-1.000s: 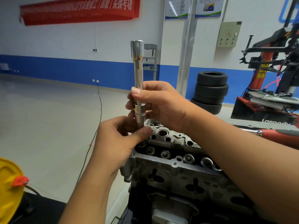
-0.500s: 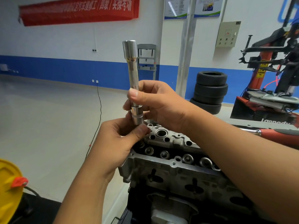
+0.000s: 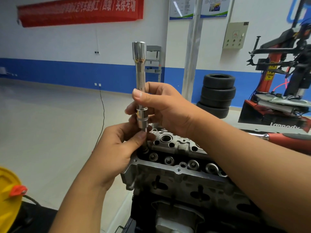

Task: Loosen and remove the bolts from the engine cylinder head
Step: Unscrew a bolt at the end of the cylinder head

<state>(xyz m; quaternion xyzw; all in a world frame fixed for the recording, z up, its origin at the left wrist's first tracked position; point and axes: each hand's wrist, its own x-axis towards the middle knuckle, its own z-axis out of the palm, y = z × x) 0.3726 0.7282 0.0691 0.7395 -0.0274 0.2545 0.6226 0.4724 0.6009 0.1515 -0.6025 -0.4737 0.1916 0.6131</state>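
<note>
A bare aluminium cylinder head [image 3: 170, 180] sits in front of me, its valve springs and bolt holes facing up. Above its far left corner stands a long chrome socket extension [image 3: 140, 78] with a socket [image 3: 142, 121] on its lower end. My right hand [image 3: 166, 108] grips the extension just above the socket. Under the socket, my left hand [image 3: 117, 150] pinches a thin bolt shank [image 3: 145, 132] between thumb and fingers. The bolt's lower part is hidden by my left hand.
A red-handled ratchet [image 3: 286, 137] lies behind my right forearm on the bench. A stack of tyres [image 3: 217, 95] and a red tyre changer [image 3: 284, 81] stand at the right. A yellow round object [image 3: 7, 197] is at the lower left. Open floor lies to the left.
The extension and socket have risen a little above the head, and a short piece of bolt shank now shows below the socket, held by my left fingers.
</note>
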